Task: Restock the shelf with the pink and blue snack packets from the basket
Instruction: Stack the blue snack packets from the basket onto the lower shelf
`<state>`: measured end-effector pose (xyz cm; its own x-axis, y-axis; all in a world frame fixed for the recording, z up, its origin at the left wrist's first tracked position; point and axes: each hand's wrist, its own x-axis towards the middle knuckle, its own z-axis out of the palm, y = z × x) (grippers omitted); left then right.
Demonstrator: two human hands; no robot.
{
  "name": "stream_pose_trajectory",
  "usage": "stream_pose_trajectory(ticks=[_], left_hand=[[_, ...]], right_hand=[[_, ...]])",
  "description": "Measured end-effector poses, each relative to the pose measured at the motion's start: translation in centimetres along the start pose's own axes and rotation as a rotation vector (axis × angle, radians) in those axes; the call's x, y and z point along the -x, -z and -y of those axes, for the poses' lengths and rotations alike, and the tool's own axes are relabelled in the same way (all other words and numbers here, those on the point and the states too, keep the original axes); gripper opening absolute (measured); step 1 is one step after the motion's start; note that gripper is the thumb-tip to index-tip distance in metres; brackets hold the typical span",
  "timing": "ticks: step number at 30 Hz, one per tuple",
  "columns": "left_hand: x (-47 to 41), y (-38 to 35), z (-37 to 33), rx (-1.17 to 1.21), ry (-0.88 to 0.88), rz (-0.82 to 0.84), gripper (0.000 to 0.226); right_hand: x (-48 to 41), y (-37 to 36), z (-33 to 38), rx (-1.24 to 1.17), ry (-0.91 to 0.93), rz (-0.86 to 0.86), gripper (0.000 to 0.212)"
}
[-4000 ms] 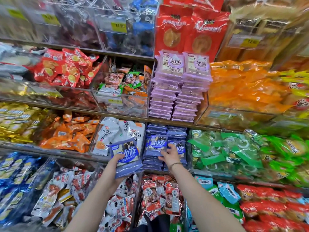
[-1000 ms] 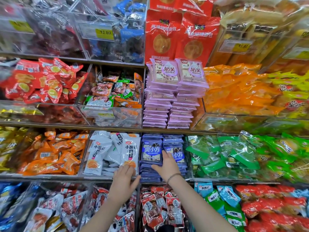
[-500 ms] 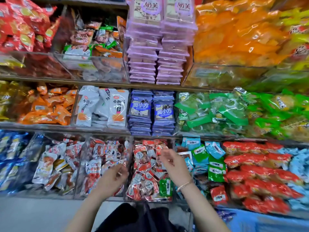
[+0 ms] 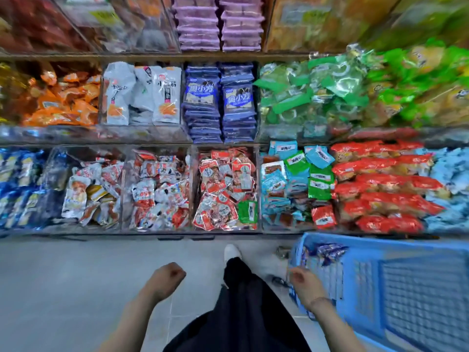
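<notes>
blue plastic basket (image 4: 406, 288) at lower right on the floor, few blue packets (image 4: 330, 250) inside. stacked blue snack packets (image 4: 220, 102) on the middle shelf (image 4: 152, 56), pink stacks (image 4: 219, 24) above. left hand (image 4: 166, 278) curled, empty; right hand (image 4: 303, 283) loosely curled at basket rim, empty.

- Left hand (image 4: 167, 275): bare, with no glove, ring or band visible; forearm bare along all of its visible length, no sleeve in view.
- Right hand (image 4: 303, 284): bare; forearm likewise unsleeved.
- Bracelet (image 4: 320, 300): a thin band around the right wrist; material and clasp too blurred to determine.
- Black trousers (image 4: 243, 311): loose, wide cut, plain dark fabric with no visible markings or seams.
- White shoe (image 4: 232, 251): rounded toe showing beyond the trouser hem; laces and branding not discernible.
</notes>
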<state>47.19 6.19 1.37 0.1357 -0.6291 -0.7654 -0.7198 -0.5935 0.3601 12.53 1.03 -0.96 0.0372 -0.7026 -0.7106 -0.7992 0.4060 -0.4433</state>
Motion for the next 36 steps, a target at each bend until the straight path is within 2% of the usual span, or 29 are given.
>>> stream_pose_trajectory(ticks=[4,8,12,15,19,23,26,29,31,34,36], left_hand=[[1.3,-4.4,1.5,0.039,-0.019,0.048,0.024],[3.8,-9.5,2.6,0.126,0.032,0.101,0.018],[6.6,-13.5,2.0,0.201,0.115,0.172,0.014],[7.0,-15.7,0.1,0.225,0.119,0.172,0.013],[5.9,-18.4,-4.1,0.119,0.073,0.124,0.018],[3.2,-21.9,-9.9,0.250,0.115,0.082,0.036],[0.3,-24.9,-14.4,0.324,0.155,0.034,0.046],[-3.2,-28.0,-18.0,0.343,0.168,-0.065,0.056],[-6.0,-29.8,-19.9,0.344,0.159,-0.137,0.057],[-8.9,-32.3,-21.8,0.376,0.178,-0.242,0.027],[-9.4,-34.1,-22.0,0.354,0.187,-0.385,0.011]], right_hand=[[2.1,-2.1,-4.4,-0.057,-0.120,-0.073,0.015],[4.8,-2.8,-7.8,-0.109,-0.194,-0.146,0.026],[7.4,-1.9,-10.6,-0.115,-0.231,-0.179,0.028],[8.1,-0.1,-12.7,-0.164,-0.259,-0.227,0.027],[6.9,3.1,-16.3,-0.188,-0.260,-0.273,0.026],[3.3,6.6,-20.0,-0.169,-0.255,-0.273,0.026],[-0.5,8.9,-22.1,-0.023,-0.129,-0.175,0.033],[-4.7,10.3,-23.3,0.425,0.116,-0.021,0.043],[-8.1,10.7,-23.8,0.646,0.272,0.011,0.050],[-13.2,10.3,-23.9,0.832,0.454,0.041,0.059],[-15.9,9.3,-24.0,0.909,0.545,0.063,0.064]])
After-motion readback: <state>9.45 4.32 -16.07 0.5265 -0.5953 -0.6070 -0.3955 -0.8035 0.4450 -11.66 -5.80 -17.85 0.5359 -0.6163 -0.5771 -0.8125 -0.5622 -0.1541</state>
